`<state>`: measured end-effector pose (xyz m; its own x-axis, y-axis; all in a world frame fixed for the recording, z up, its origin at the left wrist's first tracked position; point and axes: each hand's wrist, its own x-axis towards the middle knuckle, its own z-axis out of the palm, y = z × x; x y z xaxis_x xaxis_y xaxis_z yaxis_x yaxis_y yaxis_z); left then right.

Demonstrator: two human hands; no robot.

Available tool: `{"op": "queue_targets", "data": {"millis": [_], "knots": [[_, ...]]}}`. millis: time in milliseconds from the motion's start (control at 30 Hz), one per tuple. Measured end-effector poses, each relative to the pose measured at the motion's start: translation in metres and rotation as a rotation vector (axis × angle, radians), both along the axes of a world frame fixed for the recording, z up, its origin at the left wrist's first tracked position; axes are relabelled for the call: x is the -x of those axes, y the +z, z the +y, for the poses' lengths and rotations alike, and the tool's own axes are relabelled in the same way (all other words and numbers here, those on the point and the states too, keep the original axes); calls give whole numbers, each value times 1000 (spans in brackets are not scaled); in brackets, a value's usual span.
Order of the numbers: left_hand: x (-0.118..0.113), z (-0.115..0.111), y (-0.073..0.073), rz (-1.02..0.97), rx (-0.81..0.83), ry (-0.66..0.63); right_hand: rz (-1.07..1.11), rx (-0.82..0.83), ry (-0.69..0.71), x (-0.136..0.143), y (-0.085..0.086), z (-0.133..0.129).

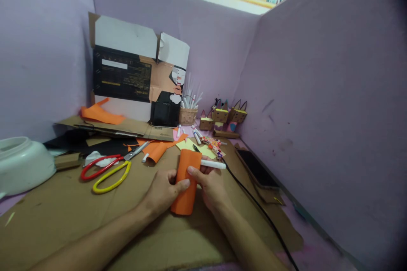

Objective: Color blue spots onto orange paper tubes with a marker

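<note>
From my end, a brown cardboard sheet (178, 241) spreads beneath the 2 hands, and a printed box (122, 78) leans upright well beyond the left hand. Red-and-yellow scissors (126, 157) lie open past the left hand, out of its grasp.

I have the left hand (160, 192) and right hand (211, 188) close together, gripping 1 orange paper piece (187, 161) between them, thumbs pressed on its facing side. Beyond the left hand lies a curled orange scrap (157, 152). A white marker (216, 164) juts from behind the right thumb, apparently tucked in those fingers.

I judge the shaping well along: the piece already stands long and flat-sided. Its facing side looks unmarked; whether its back is fastened, or what remains, I can't tell.
</note>
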<state>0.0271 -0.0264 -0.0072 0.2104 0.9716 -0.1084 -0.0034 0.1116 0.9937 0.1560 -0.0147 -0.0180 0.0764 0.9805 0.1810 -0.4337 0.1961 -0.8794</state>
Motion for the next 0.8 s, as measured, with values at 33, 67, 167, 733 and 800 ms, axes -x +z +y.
{"op": "queue_targets", "data": {"millis": [33,67,167,733,800], "knots": [[0,1,1,1,-10,11,-15,-5,-7,1,0,0],[0,1,2,-3,-9,26,-37,-11,-18,1,0,0],[2,4,0,-69,48,12,-87,-26,-106,-4,1,2],[3,6,-9,-14,75,50,-469,-357,-540,-22,9,-14],[3,7,-10,-5,72,54,-493,-347,-552,-23,9,-12]]}}
